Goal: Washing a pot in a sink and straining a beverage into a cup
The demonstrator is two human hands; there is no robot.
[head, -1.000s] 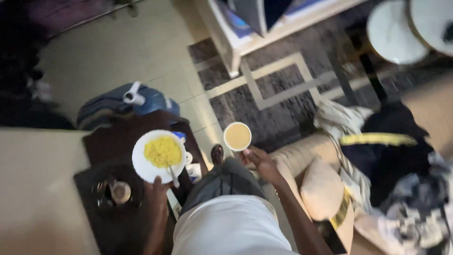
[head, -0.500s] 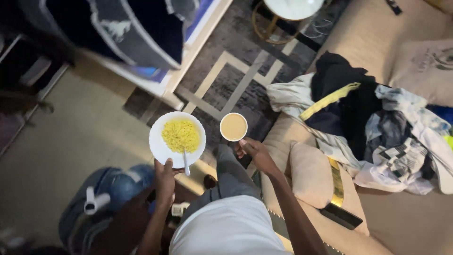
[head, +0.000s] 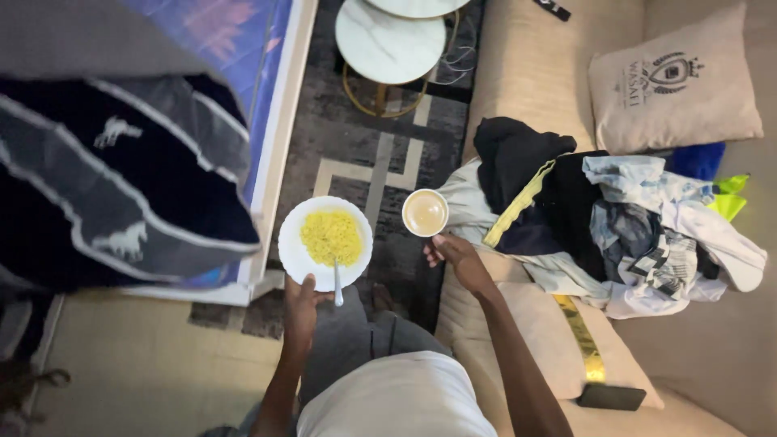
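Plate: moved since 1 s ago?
Yes. The plate in the left hand was over the dark tray by the beige floor; it now hangs over the patterned rug, beside the sofa.

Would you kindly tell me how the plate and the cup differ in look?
The white plate is wide and shallow; the cup is much narrower. The plate holds yellow noodles with a utensil; the cup holds pale brown liquid. The left hand holds the plate, the right hand the cup. Both look round from above.
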